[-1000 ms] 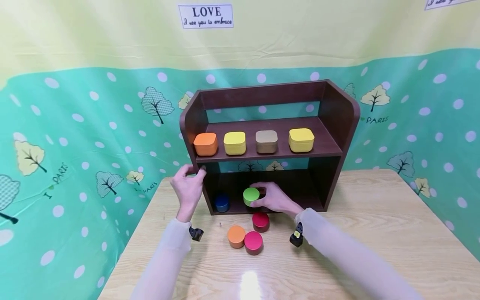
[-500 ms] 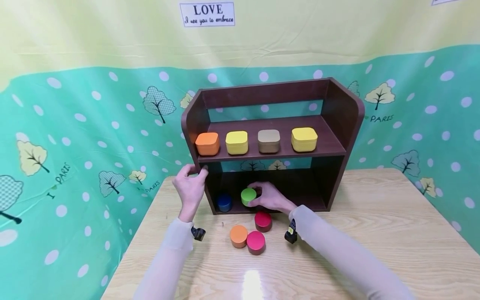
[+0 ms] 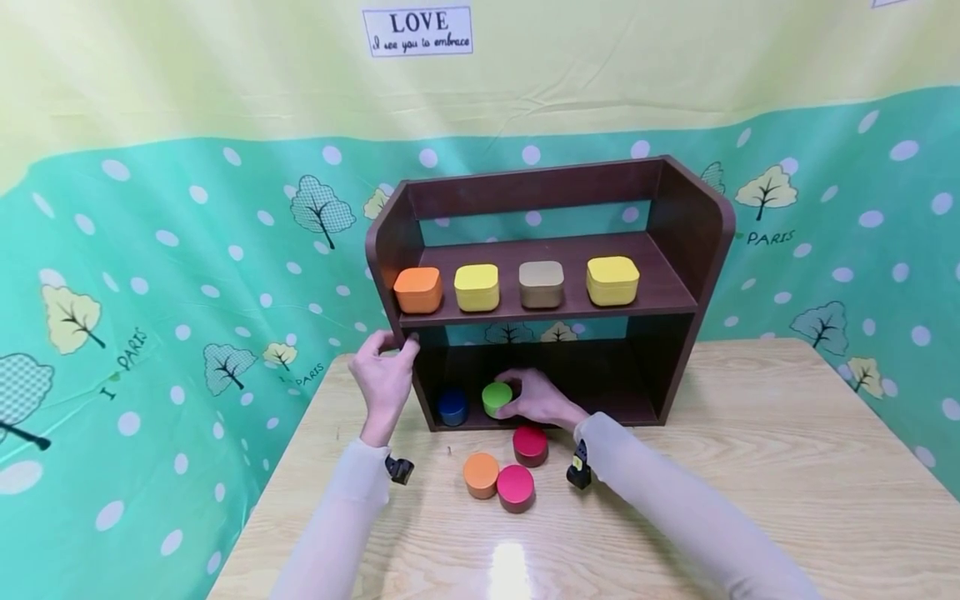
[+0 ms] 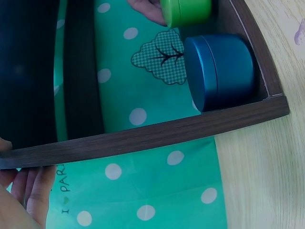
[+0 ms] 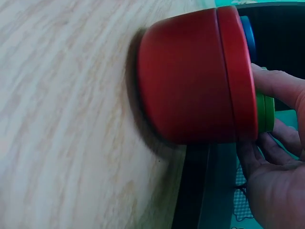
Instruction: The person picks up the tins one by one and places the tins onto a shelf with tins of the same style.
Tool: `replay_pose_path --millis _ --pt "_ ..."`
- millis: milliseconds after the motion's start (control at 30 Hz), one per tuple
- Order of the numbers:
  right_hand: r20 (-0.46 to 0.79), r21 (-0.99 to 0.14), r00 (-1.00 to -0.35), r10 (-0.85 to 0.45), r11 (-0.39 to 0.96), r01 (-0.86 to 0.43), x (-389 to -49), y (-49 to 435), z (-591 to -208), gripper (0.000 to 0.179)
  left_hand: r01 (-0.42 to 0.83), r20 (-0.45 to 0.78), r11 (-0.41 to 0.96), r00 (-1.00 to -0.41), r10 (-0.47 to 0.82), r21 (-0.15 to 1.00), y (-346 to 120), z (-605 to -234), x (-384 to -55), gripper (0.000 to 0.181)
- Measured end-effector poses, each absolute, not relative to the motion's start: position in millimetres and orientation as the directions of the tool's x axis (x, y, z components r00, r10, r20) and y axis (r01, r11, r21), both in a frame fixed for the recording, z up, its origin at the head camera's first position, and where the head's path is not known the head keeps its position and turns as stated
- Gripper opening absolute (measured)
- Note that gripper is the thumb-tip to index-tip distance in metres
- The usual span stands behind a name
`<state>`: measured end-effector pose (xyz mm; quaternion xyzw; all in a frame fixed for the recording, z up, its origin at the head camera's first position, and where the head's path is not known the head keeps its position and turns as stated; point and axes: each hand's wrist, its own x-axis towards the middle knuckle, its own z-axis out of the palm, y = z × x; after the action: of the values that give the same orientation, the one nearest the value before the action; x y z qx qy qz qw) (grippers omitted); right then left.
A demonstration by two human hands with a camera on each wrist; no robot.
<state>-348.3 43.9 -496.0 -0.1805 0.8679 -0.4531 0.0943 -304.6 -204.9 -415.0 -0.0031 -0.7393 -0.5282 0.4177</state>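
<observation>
In the head view my right hand [image 3: 542,398] grips a green round tin [image 3: 497,399] between thumb and fingers, at the lower level of a dark brown two-tier shelf [image 3: 551,316]. A blue round tin [image 3: 453,407] stands to its left, in the shelf's lower left corner. My left hand [image 3: 385,379] pinches the front edge of the shelf's left side panel [image 4: 157,136], thumb on the inner side and fingers outside. From the right wrist view, a red round tin [image 5: 190,78] covers part of the green tin [image 5: 265,112] and of my right hand [image 5: 281,157].
On the upper tier sit an orange square tin [image 3: 418,290], two yellow square tins [image 3: 477,288] and a grey-brown one [image 3: 541,284]. In front of the shelf, an orange round tin [image 3: 481,475] and a crimson one [image 3: 516,488] stand close together on the wooden table [image 3: 765,467].
My right hand has shifted the green tin slightly left, closer to the blue tin. The left hand keeps its hold on the side panel. The head view has turned a little.
</observation>
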Motion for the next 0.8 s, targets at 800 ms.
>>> replay_pose_path --millis 800 --pt "0.001 -0.82 -0.926 -0.377 0.53 -0.216 -348.4 40.6 -500.5 0.058 0.443 0.637 0.467 -0.623 -0.453 0.765 -203.7 -414.7 -306.7 0.01"
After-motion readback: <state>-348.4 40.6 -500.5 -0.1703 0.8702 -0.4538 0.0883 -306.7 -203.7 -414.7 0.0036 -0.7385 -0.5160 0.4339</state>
